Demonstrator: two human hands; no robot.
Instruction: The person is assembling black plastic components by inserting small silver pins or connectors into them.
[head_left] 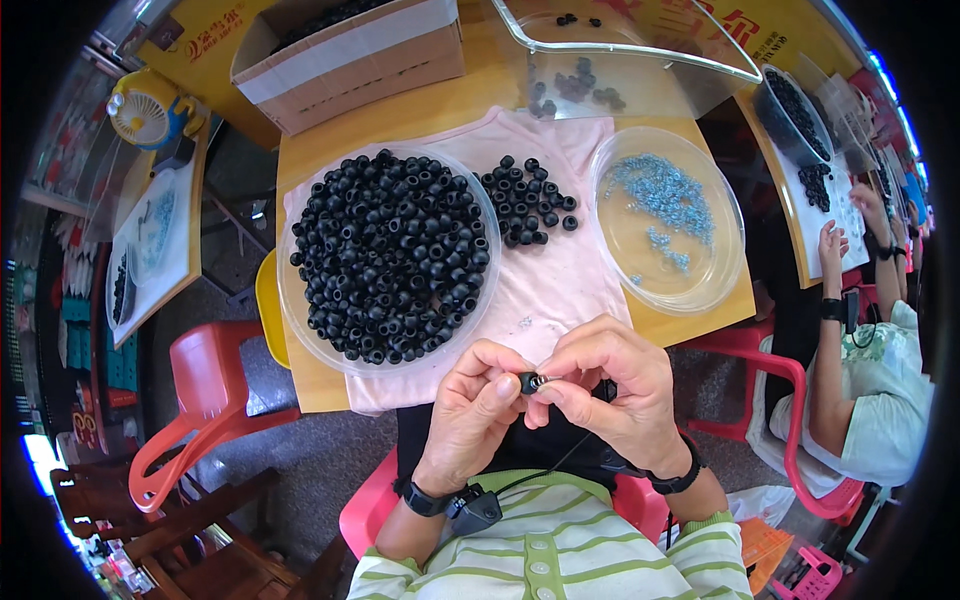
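My left hand (478, 405) is closed, with thumb and forefinger pinching a black hollow bead-like piece (529, 382). Against its right side, a small silvery piece (540, 381) that looks like a coil spring sits between the pinched fingertips of my right hand (615, 390). Both hands meet just over the table's near edge. Beyond them, a round clear tub (490, 285) is heaped with black hollow pieces (390, 255) of the same look. More black pieces (528, 200) lie loose on the pink cloth (535, 275). To the right, a shallow clear tub (640, 285) holds many tiny light-blue pieces (665, 195).
At the table's back stand a cardboard box (350, 75) of black pieces and a clear plastic bin (640, 75). A red chair (215, 380) is at left, beside a yellow stool (268, 310). Another person (850, 370) works at a table on the right.
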